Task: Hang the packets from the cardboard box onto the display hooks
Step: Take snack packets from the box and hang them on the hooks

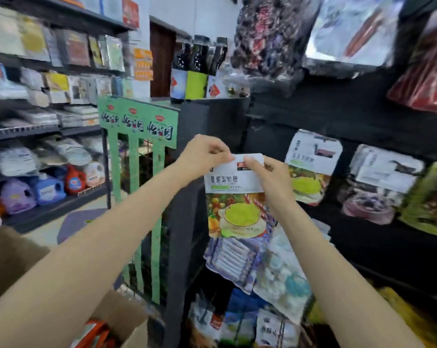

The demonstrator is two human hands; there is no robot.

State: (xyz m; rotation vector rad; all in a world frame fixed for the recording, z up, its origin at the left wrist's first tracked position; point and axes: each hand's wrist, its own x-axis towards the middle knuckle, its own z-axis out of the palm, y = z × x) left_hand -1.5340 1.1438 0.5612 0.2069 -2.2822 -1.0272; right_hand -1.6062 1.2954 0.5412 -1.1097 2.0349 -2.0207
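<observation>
we've got the packet (235, 197) pinched by its top edge, left hand (202, 156) and right hand (267, 177) fingers both clamped on it, up against the dark display rack (363, 116), so we'd keep it level and line the hole up with a hook

The packet (235, 197) you hold has a white top with dark lettering, then a picture of a yellow-green cup among orange fruit. Beside you stands a green rack (139, 126), with black shelving (350, 114) behind.
</observation>
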